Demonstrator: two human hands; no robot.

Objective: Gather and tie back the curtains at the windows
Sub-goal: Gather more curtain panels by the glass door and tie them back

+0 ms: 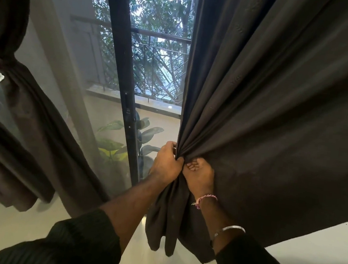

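The right-hand curtain point(279, 100), a dark brown panel, hangs at the right of the glass door point(118, 78) and fans up and outward from 1 pinch point low in the middle of the view. The left hand point(166, 165) clamps round the gathered pleats there, knuckles toward the camera, fingers curled over the bunch. The right hand point(199, 175) sits just beside it, touching, palm turned up and fingers hooked into the next folds; whether it has a full grip or is only feeding cloth across is hard to tell from this angle.

To do this gathering well, the left hand should probably hold the bunch firm as an anchor while the right reaches out along the loose cloth and draws it in pleat by pleat, so the folds stack evenly. Much of the panel to the right is as yet ungathered, and a tail of cloth hangs below the hands.

Both forearms reach forward and up, close together, dark sleeves point(84, 240) pushed back, with a thread band point(205, 199) and a metal bangle point(229, 229) on the right wrist.

The left-hand curtain point(29, 127) is already cinched with a tie point(0, 59), next to a sheer panel point(71, 82).
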